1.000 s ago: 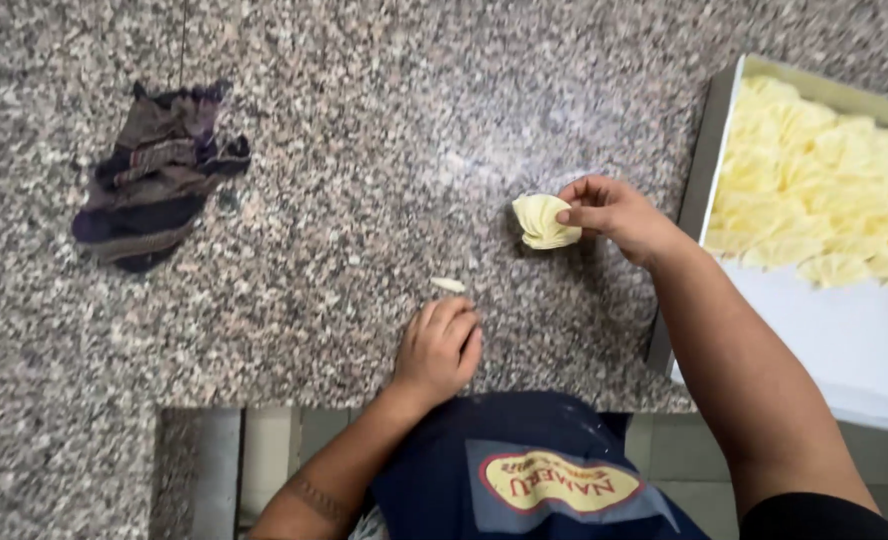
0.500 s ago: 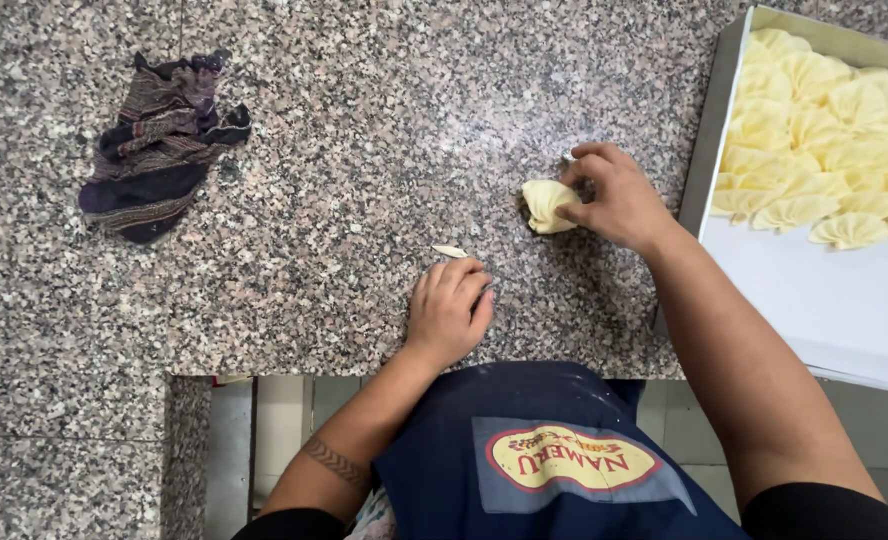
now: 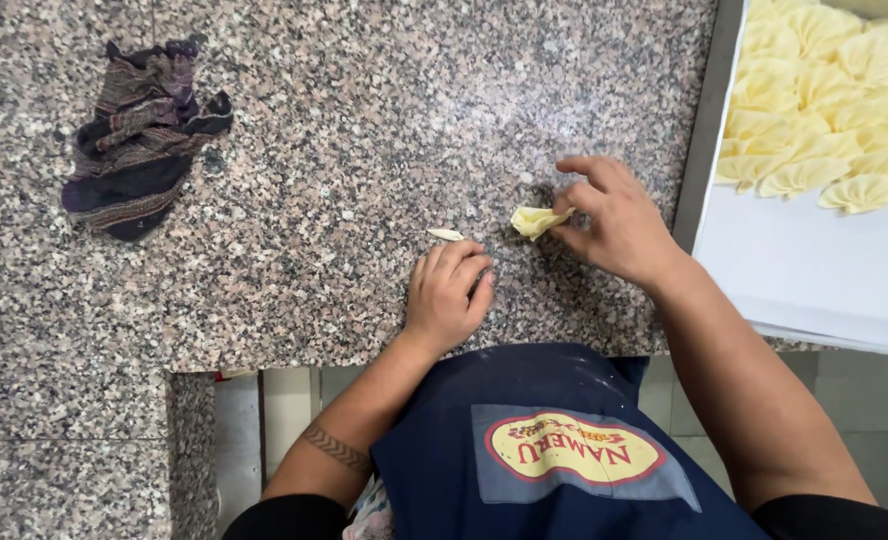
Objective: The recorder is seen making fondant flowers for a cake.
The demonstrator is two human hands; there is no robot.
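1. Right now the right hand [image 3: 619,225] pinches a folded dough piece [image 3: 534,220] between thumb and fingers [image 3: 576,196], low over the bench [image 3: 364,130], just left of the tray [image 3: 709,150].
2. Held by its right-hand end, the dough piece lies with its long axis roughly across the view, its free end pointing left, away from the tray. The pinch at one end looks meant to keep the folds closed; that is a judgement.
3. It cannot be told whether the dough piece touches the bench or hangs just clear of it.
4. The left hand [image 3: 449,295] rests on the bench, further left of the tray and nearer the person, its fingers curled and pressed together, holding nothing that shows.
5. A small dough scrap [image 3: 446,235] lies just beyond the left hand's fingertips, its long axis also running left to right, apart from the dough piece.
6. The tray holds rows of pale folded pieces [image 3: 824,110] in its far part, with its white near part bare; keeping it at the right hand's side probably makes the reach short.
7. A dark striped cloth [image 3: 139,140] lies crumpled on the bench, well apart from the tray, far to the left.
8. A blue apron [image 3: 544,440] shows at the bench's near edge, below both hands.
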